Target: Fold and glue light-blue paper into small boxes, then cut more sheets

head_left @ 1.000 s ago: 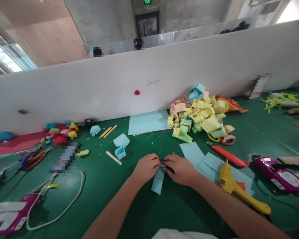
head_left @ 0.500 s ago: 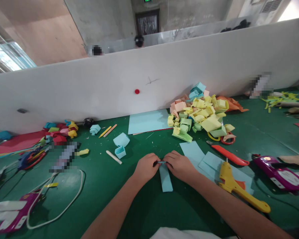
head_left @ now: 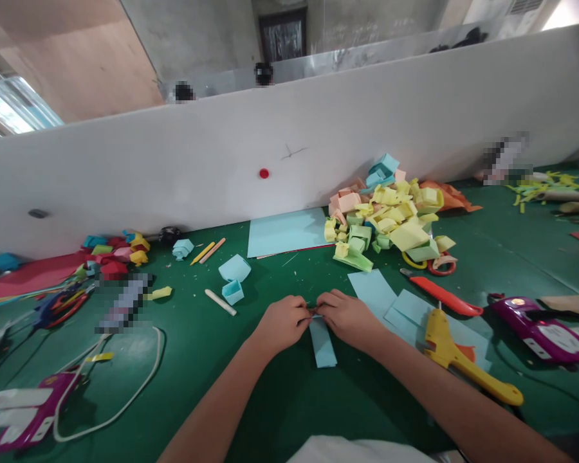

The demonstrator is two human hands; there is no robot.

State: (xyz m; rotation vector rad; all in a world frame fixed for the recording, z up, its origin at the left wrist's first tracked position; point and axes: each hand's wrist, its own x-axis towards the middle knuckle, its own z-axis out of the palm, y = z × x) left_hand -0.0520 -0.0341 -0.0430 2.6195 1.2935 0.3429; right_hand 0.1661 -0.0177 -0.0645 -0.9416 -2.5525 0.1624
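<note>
Where the left hand (head_left: 282,323) and the right hand (head_left: 350,319) meet, a narrow light-blue paper strip (head_left: 323,344) is pinched

Nearest, at the bottom edge: white cloth (head_left: 357,450). Bare forearms reach forward over a glossy green tabletop (head_left: 270,399).

Right of the right forearm: a yellow plastic glue gun with an orange trigger (head_left: 463,366), partly over loose light-blue paper pieces (head_left: 369,292).

Strip: central, near end toward the person, angled slightly right; far end between the hands. Left hand curled, thumb and fingertips pinching that end from the left; right hand likewise from the right. Fingertips close together; whether they touch, and the paper beneath them, cannot be made out.

Slightly farther: a slim off-white stick (head_left: 220,302) to the left, a red-handled cutter (head_left: 446,297) to the right. Beyond the stick, a small open light-blue paper box (head_left: 232,292) sits just beside a larger curved light-blue paper piece (head_left: 235,267).

Farther: a heap of folded yellow, green, pink and blue paper shapes (head_left: 395,212), right of a flat light-blue sheet (head_left: 289,233). Behind: a white partition (head_left: 197,161) bearing a round red cap (head_left: 264,173).
</note>
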